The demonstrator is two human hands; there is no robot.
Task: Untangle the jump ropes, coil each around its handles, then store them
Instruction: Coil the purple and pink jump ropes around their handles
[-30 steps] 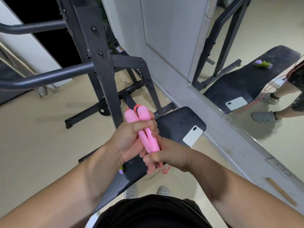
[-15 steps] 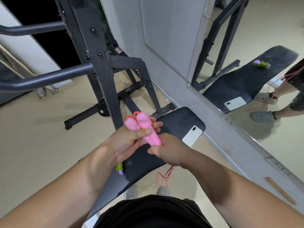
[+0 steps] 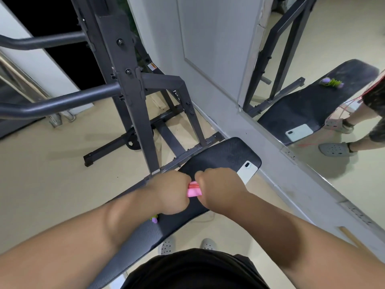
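Both my hands hold the pink jump rope handles (image 3: 194,191) over the black bench (image 3: 225,155). My left hand (image 3: 169,192) grips one end of the pair and my right hand (image 3: 218,187) grips the other end. Only a short pink stretch shows between my fists, with a few turns of red cord (image 3: 193,185) across it. A second rope with a purple handle and green cord (image 3: 154,219) lies on the bench under my left wrist, mostly hidden.
A white phone (image 3: 248,171) lies at the bench's far end. A dark steel rack (image 3: 133,97) stands behind the bench on the left. A wall mirror (image 3: 333,59) on the right reflects the bench, the phone and a person's legs.
The handles have gone from standing upright to lying level and lower over the bench. My right hand has come up beside the left, and the loose red cord below is out of sight.
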